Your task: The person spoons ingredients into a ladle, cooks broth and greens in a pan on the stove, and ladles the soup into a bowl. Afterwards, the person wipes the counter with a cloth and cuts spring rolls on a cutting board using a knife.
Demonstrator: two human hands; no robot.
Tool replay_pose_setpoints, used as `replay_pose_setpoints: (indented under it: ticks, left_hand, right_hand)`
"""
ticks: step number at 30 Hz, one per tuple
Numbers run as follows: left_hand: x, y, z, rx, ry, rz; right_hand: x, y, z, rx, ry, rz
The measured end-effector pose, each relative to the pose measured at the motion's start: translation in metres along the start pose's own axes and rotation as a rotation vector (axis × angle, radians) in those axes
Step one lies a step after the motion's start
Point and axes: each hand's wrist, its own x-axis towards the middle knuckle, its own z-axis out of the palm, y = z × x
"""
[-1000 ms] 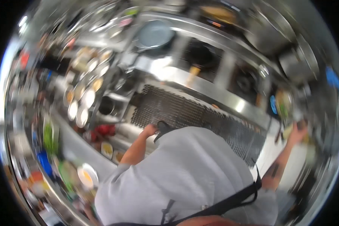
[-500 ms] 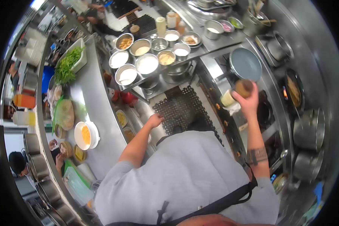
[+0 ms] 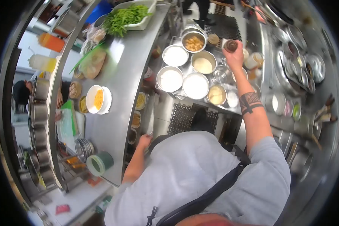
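My right hand (image 3: 235, 58) is wrapped round a bottle with a dark brown top (image 3: 231, 46), held above the far right part of a metal stand with round containers. Beside it are a steel pot of orange-brown pieces (image 3: 194, 42) and a pot of cream-coloured contents (image 3: 203, 65). White-filled bowls (image 3: 195, 86) stand nearer to me. My left hand (image 3: 145, 141) is low at the edge of the steel counter, near small food containers (image 3: 136, 119). Its fingers look curled, and what they hold, if anything, is too small to make out.
A steel counter (image 3: 121, 101) on the left bears a white bowl with shredded orange food (image 3: 98, 98), a tray of green leaves (image 3: 143, 24) and a green container (image 3: 99, 164). Other people's hands show beyond the shelf. Another person's legs (image 3: 202, 9) are at the top.
The view has turned toward the bowls on the stand. My right hand, with the bottle, has moved from beside the stove to over the stand. My left hand stays low beside the counter.
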Motion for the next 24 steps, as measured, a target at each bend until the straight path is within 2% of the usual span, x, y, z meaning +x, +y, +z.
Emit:
replay_pose_setpoints:
  ticks: [3,8,10,12,14,15,16,17,18,19,21,22,24]
  left_hand:
    - [-0.030,0.000,0.016,-0.051,0.214,-0.015]
    - [-0.059,0.004,0.021,-0.019,0.267,-0.029]
    - [-0.065,-0.002,0.018,-0.018,0.210,-0.043]
    - [-0.060,-0.015,0.013,-0.046,0.177,-0.031]
    - [-0.037,-0.045,0.005,-0.155,0.106,-0.023]
    - [-0.019,-0.064,0.005,-0.253,0.080,-0.027]
    - [-0.040,-0.030,-0.012,-0.016,0.096,0.036]
    - [-0.049,-0.016,-0.015,-0.106,0.095,0.047]
    - [-0.036,-0.019,-0.017,-0.033,0.063,0.121]
    - [0.000,-0.047,-0.020,0.129,0.022,0.294]
    - [0.064,-0.081,-0.024,0.494,-0.003,0.749]
    - [0.086,-0.086,-0.030,0.636,-0.006,0.950]
    - [0.094,-0.068,-0.042,0.833,-0.190,1.053]
  right_hand:
    - [0.024,0.040,0.027,-0.014,-0.054,0.177]
    - [0.029,0.084,0.050,-0.130,-0.173,0.276]
    - [0.029,0.082,0.053,-0.142,-0.206,0.329]
    - [0.020,0.083,0.050,-0.265,-0.212,0.286]
    - [0.018,0.097,0.058,-0.198,-0.178,0.242]
    - [0.008,0.100,0.060,-0.276,-0.090,0.112]
    - [-0.001,0.062,0.040,-0.174,-0.105,0.224]
    - [-0.015,0.059,0.037,-0.177,-0.088,0.211]
    - [-0.035,0.043,0.026,-0.118,-0.062,0.207]
    - [-0.056,0.024,0.012,-0.130,-0.097,0.228]
    - [-0.104,-0.035,-0.037,-0.004,-0.216,0.401]
    - [-0.137,-0.041,-0.050,-0.021,-0.167,0.356]
    - [-0.208,-0.078,-0.098,-0.024,-0.171,0.358]
